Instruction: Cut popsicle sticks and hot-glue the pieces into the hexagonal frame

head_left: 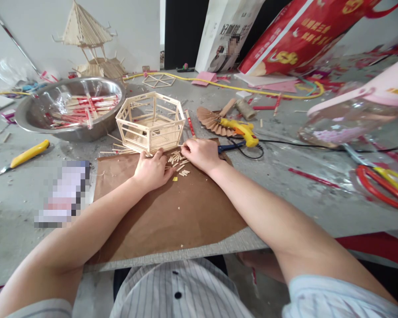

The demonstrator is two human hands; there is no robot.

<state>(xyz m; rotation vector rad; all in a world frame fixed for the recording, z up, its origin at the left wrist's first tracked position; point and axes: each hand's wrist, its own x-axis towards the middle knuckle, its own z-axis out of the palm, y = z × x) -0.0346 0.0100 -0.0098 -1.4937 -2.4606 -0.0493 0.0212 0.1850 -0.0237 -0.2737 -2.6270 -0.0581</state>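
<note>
A six-sided frame of thin wooden sticks stands at the back edge of a brown sheet. My left hand is at its front lower edge, fingers bent against the bottom sticks and thumb lower on the sheet. Close to the frame's right front corner, my right hand is closed in a pinch; its fingertips hide whatever lies between them. Several short cut stick pieces are scattered between the hands, with a small yellow scrap beside them.
A steel bowl holds red-and-white sticks. A yellow utility knife and a blurred-out phone-like object lie left. A yellow glue gun, pink-lidded bottle and red-handled scissors lie right. A stick pavilion stands behind.
</note>
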